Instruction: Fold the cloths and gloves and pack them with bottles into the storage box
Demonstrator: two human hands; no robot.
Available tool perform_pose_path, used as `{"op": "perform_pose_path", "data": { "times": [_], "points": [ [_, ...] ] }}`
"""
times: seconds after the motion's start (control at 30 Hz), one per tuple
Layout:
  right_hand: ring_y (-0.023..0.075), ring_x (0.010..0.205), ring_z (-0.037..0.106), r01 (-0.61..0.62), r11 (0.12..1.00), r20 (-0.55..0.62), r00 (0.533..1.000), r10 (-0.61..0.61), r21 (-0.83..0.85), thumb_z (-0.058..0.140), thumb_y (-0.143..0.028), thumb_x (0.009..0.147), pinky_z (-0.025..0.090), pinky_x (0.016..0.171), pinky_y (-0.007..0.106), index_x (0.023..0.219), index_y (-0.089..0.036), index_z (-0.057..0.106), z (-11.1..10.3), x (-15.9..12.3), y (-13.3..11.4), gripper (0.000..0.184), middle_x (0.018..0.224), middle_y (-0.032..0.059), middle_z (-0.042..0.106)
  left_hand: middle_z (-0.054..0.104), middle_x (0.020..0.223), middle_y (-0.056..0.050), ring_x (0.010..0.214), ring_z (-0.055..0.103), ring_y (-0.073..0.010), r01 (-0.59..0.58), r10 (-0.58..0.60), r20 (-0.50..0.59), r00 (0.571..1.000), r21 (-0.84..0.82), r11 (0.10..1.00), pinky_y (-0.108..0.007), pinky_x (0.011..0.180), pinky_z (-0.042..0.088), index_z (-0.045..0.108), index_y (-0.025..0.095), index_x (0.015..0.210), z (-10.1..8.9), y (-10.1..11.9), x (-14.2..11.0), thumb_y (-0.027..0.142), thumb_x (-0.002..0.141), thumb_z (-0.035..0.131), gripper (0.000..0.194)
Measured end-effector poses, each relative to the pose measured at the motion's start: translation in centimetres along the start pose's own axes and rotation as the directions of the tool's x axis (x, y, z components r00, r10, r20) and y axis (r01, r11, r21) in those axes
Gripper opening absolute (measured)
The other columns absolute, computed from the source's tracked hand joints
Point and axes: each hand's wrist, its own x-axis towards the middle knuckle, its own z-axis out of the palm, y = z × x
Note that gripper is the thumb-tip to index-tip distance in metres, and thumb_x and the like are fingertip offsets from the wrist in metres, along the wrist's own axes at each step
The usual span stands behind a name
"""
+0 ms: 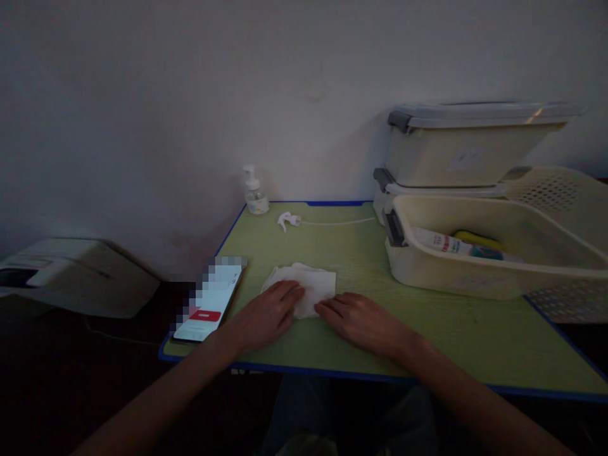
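Note:
A folded white cloth [316, 288] lies on the green table top in front of me, its left edge rumpled. My left hand [270, 313] rests over the cloth's lower left part, palm down, fingers stretched across it. At the lower right corner, my right hand [363, 320] has its bent fingers drawn together on the cloth's edge; the thumb is hidden under the hand. To the left of my left hand lies a smartphone [209, 304], its screen lit and partly blurred out.
Behind the cloth lies a white spray trigger [289, 220] with a long thin tube. A clear pump bottle [257, 201] stands at the back left corner. On the right, an open cream bin [456, 278] holds bottles and something yellow, before stacked lidded boxes [441, 152].

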Motion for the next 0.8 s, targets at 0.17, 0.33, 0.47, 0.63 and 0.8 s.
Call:
{"op": "perform_pose_path", "data": {
  "times": [0.17, 0.33, 0.47, 0.63, 0.8],
  "points": [
    [0.0190, 0.081, 0.063, 0.062, 0.997, 0.046, 0.997, -0.060, -0.047, 0.052, -0.014, 0.086, 0.048, 0.065, 0.029, 0.104, -0.017, 0.055, 0.1, 0.1, 1.4, 0.019, 0.094, 0.0063, 0.067, 0.054, 0.127, -0.018, 0.119, 0.049, -0.0291, 0.017, -0.016, -0.059, 0.998, 0.005, 1.000, -0.043, 0.099, 0.044, 0.048, 0.007, 0.122, 0.6, 1.2, -0.3, 0.028, 0.084, 0.053, 0.045],
    [0.0182, 0.081, 0.062, 0.038, 0.998, 0.001, 0.999, -0.038, 0.044, 0.049, -0.017, 0.088, 0.047, 0.068, 0.029, 0.094, -0.015, 0.058, 0.2, 0.3, 1.8, 0.011, 0.090, 0.0068, 0.067, 0.061, 0.119, -0.016, 0.112, 0.057, -0.0234, 0.074, -0.066, -0.102, 0.993, 0.074, 0.995, -0.038, 0.096, 0.047, 0.055, 0.008, 0.112, 1.7, 0.7, 0.0, 0.008, 0.084, 0.043, 0.030],
    [0.0164, 0.075, 0.062, -0.055, 0.984, -0.052, 0.997, 0.064, 0.169, 0.048, -0.018, 0.088, 0.047, 0.067, 0.028, 0.088, -0.015, 0.059, 0.9, 0.5, 1.9, 0.012, 0.089, 0.0074, 0.067, 0.058, 0.125, -0.014, 0.116, 0.054, -0.0203, 0.069, -0.062, -0.082, 0.995, 0.093, 0.993, -0.037, 0.099, 0.045, 0.053, 0.009, 0.117, 2.0, -0.1, -0.4, -0.001, 0.083, 0.035, 0.040],
    [0.0169, 0.078, 0.064, -0.134, 0.952, -0.157, 0.971, 0.182, 0.275, 0.047, -0.019, 0.089, 0.049, 0.069, 0.028, 0.088, -0.015, 0.062, 2.0, 0.3, 2.2, 0.015, 0.091, 0.0083, 0.068, 0.059, 0.125, -0.012, 0.115, 0.056, -0.0190, 0.089, -0.084, -0.090, 0.992, 0.048, 0.995, -0.036, 0.097, 0.047, 0.055, 0.011, 0.119, 1.4, -0.8, -0.6, 0.001, 0.084, 0.032, 0.043],
    [0.0170, 0.079, 0.063, -0.130, 0.906, -0.369, 0.883, 0.290, 0.402, 0.045, -0.021, 0.090, 0.050, 0.071, 0.029, 0.086, -0.016, 0.060, 1.9, 0.3, 2.9, 0.016, 0.083, 0.0080, 0.066, 0.066, 0.114, -0.009, 0.102, 0.063, -0.0193, 0.101, -0.103, -0.191, 0.976, -0.017, 0.995, -0.035, 0.088, 0.052, 0.061, 0.014, 0.110, 0.1, -1.3, 0.0, 0.003, 0.081, 0.037, 0.039]
  ]
}}
